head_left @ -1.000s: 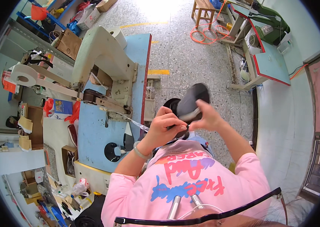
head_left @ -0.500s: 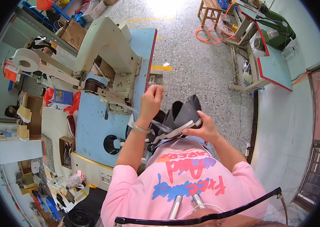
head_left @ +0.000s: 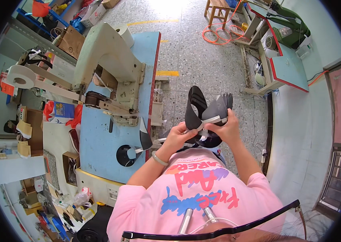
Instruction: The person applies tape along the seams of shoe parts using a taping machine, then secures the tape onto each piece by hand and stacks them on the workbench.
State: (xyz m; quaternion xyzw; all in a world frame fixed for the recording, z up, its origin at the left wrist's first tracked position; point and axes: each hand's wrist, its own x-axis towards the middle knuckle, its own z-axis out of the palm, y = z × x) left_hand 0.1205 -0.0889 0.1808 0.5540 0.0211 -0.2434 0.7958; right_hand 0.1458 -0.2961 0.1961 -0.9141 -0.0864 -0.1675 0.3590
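Note:
Both hands are in front of my body, beyond the table's right edge. My left hand [head_left: 176,139] is closed, thumb and fingers pinching the lower edge of a black shoe upper [head_left: 193,119] that stands up as a curved loop. My right hand [head_left: 227,127] is closed around the edge of a stack of dark grey shoe uppers [head_left: 215,108] with white strips along their edges. The two hands nearly meet at these white edges. Below them hangs more dark material, partly hidden by my hands. A pale bangle [head_left: 159,158] circles my left wrist.
To my left, a pale machine [head_left: 110,50] stands on a blue table [head_left: 94,151], fed from a white tape roll [head_left: 23,76]. Dark curved pieces [head_left: 125,156] joined by white tape lie at the table's near right side. A wooden stool [head_left: 217,13] and orange hose [head_left: 218,38] are farther off.
My left hand has come down and right from a raised closed position and now grips a black shoe upper. My right hand has moved slightly right. The uppers are spread more apart.

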